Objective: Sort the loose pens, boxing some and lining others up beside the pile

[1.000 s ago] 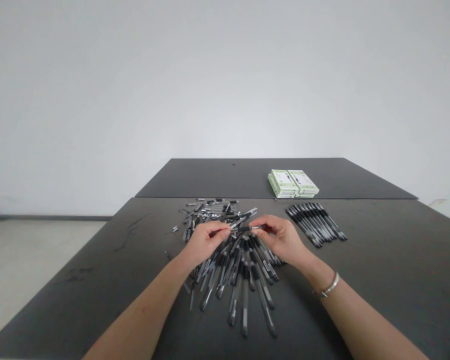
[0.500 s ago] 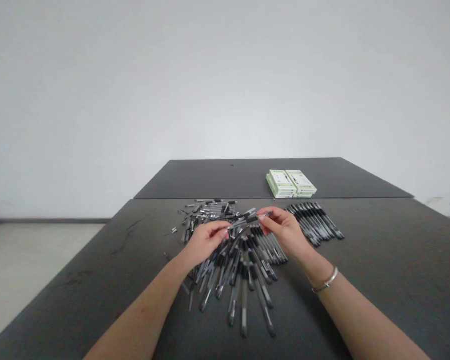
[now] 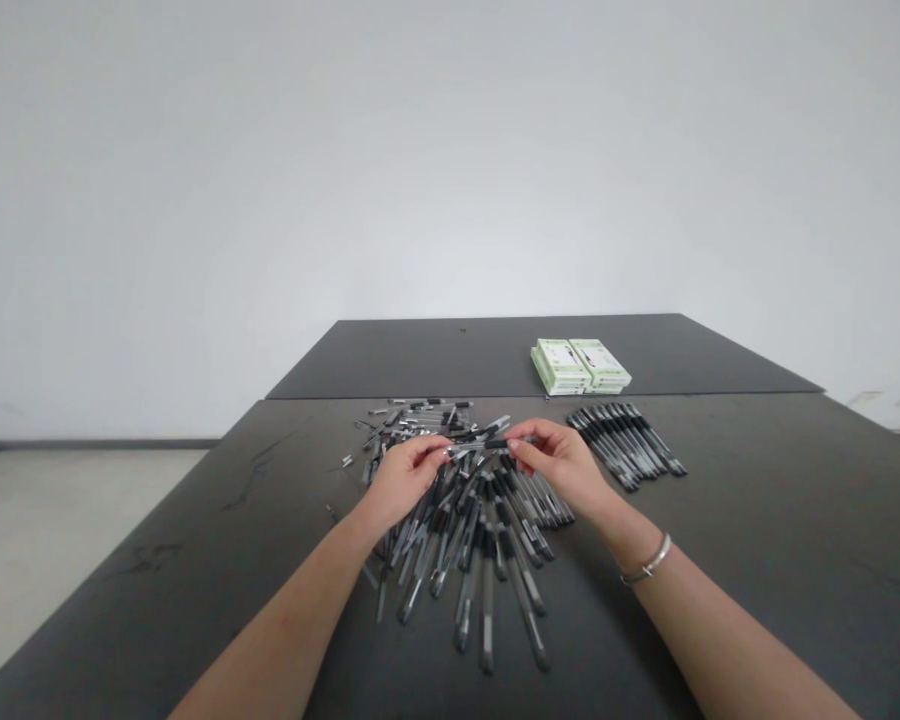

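A clear pen with a black grip [image 3: 495, 443] stretches level between my two hands, above a heap of pens. My left hand [image 3: 409, 475] pinches its left end between thumb and fingers. At the other end, the fingertips of my right hand [image 3: 559, 457] are closed on the pen and hide its tip. Beneath both hands lies the loose pen pile [image 3: 487, 540], its pens fanned toward me with black grips and clear barrels. Part of the heap is covered by my left hand.
A neat row of pens [image 3: 626, 445] lies to the right of my right hand. Farther back, white and green boxes [image 3: 581, 366] are stacked on the second dark table [image 3: 420, 355]. Small loose parts [image 3: 347, 461] sit left of the pile.
Both hands have shifted slightly left, and the right hand has come a little lower. The held pen has turned from slanted to nearly level.
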